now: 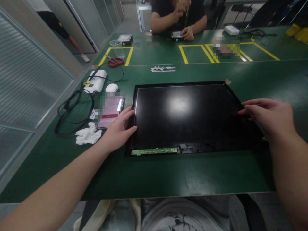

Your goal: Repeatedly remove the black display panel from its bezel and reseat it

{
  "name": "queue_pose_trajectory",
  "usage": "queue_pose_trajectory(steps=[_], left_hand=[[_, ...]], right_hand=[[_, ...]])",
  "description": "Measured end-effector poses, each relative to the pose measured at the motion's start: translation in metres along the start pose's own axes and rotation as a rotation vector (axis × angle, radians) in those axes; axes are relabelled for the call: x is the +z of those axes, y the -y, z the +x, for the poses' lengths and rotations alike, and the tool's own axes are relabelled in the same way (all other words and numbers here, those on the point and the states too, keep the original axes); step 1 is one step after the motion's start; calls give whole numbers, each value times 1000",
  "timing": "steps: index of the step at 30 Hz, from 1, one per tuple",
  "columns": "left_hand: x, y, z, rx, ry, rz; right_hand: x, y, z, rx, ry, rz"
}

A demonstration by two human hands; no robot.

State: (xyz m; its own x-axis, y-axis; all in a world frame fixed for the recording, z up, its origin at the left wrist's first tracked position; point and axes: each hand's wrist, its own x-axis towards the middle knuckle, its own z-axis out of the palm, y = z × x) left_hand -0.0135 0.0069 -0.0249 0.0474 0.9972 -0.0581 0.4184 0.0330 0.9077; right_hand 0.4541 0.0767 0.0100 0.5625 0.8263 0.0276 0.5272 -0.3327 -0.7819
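Observation:
A black display panel (pixel 183 115) lies face up on the green table in front of me, with a bright glare spot on its screen. A narrow green circuit board (pixel 155 150) sits along the left part of its near edge. My left hand (pixel 122 128) grips the panel's left edge, its thumb over the frame and its fingers along the side. At the right edge, my right hand (pixel 269 115) pinches the frame between thumb and fingers; some of its fingertips are hidden. A small piece of tape (pixel 227 81) sticks up at the far right corner.
Left of the panel are a phone (pixel 110 112), crumpled tissue (pixel 89 134), a black cable (pixel 57 118), a white device (pixel 96 81) and a white earbud case (pixel 112 88). Red-handled scissors (pixel 115 62) and white strips (pixel 163 69) lie farther back. Another person (pixel 179 16) sits opposite.

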Motion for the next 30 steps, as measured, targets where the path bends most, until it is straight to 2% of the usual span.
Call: queue_pose_trajectory(steps=[13,22,30], left_hand=[[1,4,0,27,7,5],[0,7,1,53,12,103],[0,7,1,61,20,119]], right_hand=[[0,-1,-1,-25,3,64],[-2,1,-1,-4,19,106],[-3,0,0,-9,30,34]])
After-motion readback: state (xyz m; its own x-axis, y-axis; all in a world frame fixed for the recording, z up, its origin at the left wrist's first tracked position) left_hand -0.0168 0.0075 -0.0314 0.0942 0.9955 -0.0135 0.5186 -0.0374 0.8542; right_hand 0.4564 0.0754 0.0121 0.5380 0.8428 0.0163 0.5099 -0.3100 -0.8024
